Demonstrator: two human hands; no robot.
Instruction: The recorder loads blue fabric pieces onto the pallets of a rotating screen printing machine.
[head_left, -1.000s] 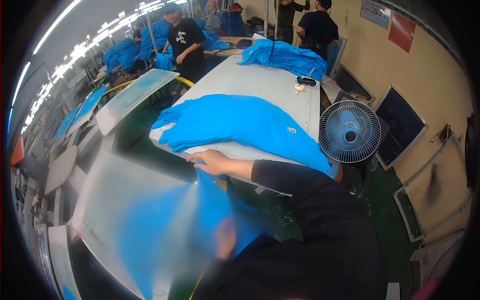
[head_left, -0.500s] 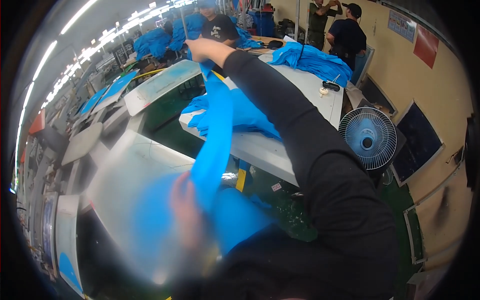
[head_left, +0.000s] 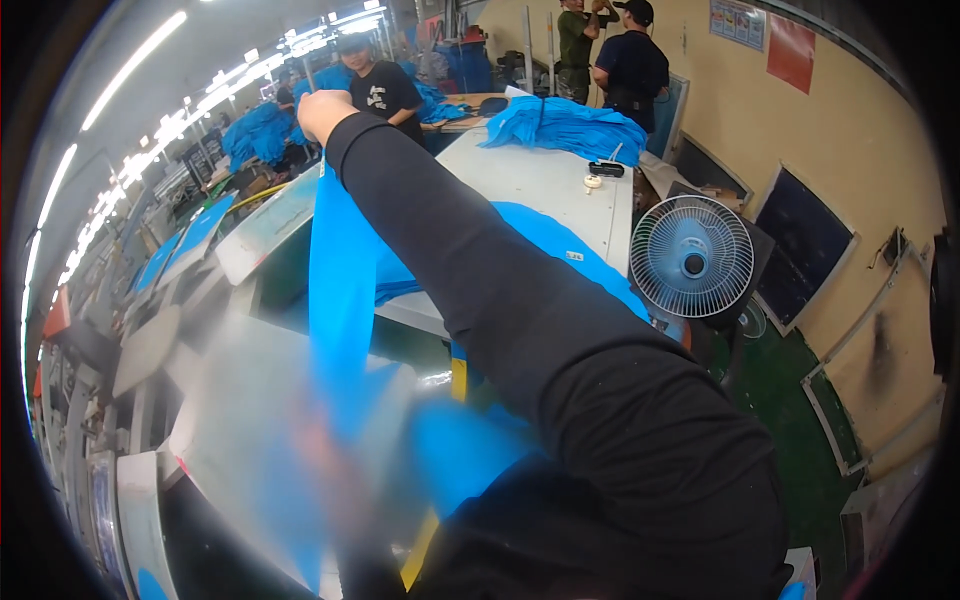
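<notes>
My right hand [head_left: 328, 112] is raised at the upper left, its arm stretched across the view. Its fingers are closed on the upper end of a long blue fabric piece [head_left: 342, 265], which hangs down from it. Lower down, my left hand [head_left: 325, 465] is smeared by motion beside the fabric's lower part, so its fingers cannot be read. Behind the fabric lies a pale flat board [head_left: 235, 385]. Partly hidden by my right arm, a stack of blue fabric [head_left: 570, 245] rests on the white table [head_left: 470, 160]. More blue fabric [head_left: 455, 450] shows blurred close to my body.
A bundled blue fabric pile [head_left: 565, 125] sits at the table's far end. Right of the table stands a fan [head_left: 692, 250]. Slanted boards [head_left: 265, 235] line the left. One person [head_left: 385, 95] is beyond the table; two others [head_left: 630, 65] stand by the wall.
My right hand has moved left, carrying the fabric's upper end. The fabric now hangs straighter, and the whole view has shifted. My left hand has moved slightly left and down.
</notes>
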